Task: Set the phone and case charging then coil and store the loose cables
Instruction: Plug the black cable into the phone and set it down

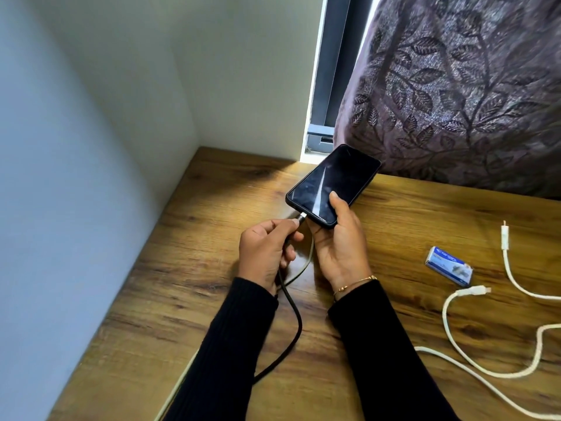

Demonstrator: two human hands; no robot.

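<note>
A black phone (332, 183) with a dark screen is held above the wooden table (188, 268); my right hand (338, 241) grips its lower end, thumb on the glass. My left hand (265, 253) pinches the plug end of a black cable (293, 320), and the metal plug tip sits right at the phone's bottom port. The black cable hangs down from that hand and runs off the table's near left edge. Loose white cables (449, 326) lie on the table to the right, with two plug ends showing.
A small blue and white box (450, 265) lies right of my right hand, next to the white cables. White walls close the left and back. A purple leaf-patterned curtain (455, 95) hangs over the table's back right, beside a window frame.
</note>
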